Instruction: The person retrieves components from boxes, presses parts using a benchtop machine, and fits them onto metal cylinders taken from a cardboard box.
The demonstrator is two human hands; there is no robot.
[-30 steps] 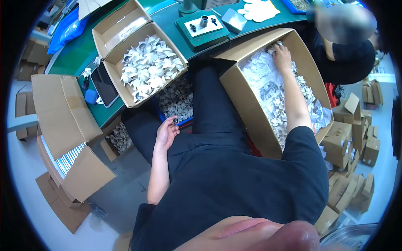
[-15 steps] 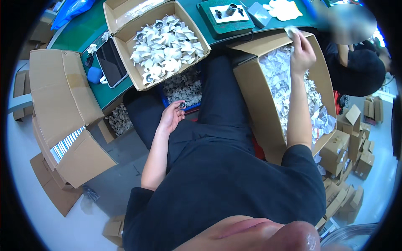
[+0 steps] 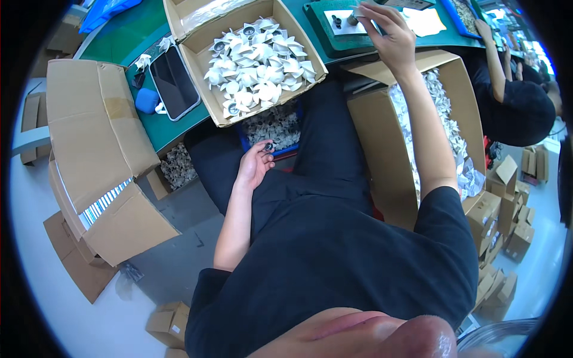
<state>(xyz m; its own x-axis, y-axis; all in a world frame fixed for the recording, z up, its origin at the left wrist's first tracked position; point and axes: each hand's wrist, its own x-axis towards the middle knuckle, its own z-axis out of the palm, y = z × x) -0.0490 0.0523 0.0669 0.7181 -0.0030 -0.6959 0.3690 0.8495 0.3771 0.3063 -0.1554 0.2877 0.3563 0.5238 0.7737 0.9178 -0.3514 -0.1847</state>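
Head view: we see our left hand (image 3: 255,167) palm up over the lap, its thumb and index finger pinching a dark ring (image 3: 269,147) near the blue bin (image 3: 244,141); the other fingers are loosely curled. Our right hand (image 3: 391,39) reaches to the far side, thumb and fingertips pinching a small pale piece (image 3: 357,11), mostly hidden, right by the metal post (image 3: 352,21). We cannot tell whether the piece touches the post.

The post stands on a white plate with 1 dark knob (image 3: 336,22) to its left, and the plate lies on a green block (image 3: 322,42) on the bench (image 3: 143,36).

Between our 2 hands, to the far left, an open carton (image 3: 194,56) is full of white fans (image 3: 262,68). It sits above the bin, which holds many small pale parts (image 3: 271,128). Left of the carton we have a phone (image 3: 174,82) and a blue case (image 3: 147,101).

Under our right forearm a large box (image 3: 382,149) holds more fans and clear bags (image 3: 471,179). To the near left stands a tall box (image 3: 89,113) with its flaps open.

At the far right a co-worker (image 3: 516,113) has 1 hand at a blue tray (image 3: 458,21). More boxes (image 3: 519,238) are stacked on the floor at right.
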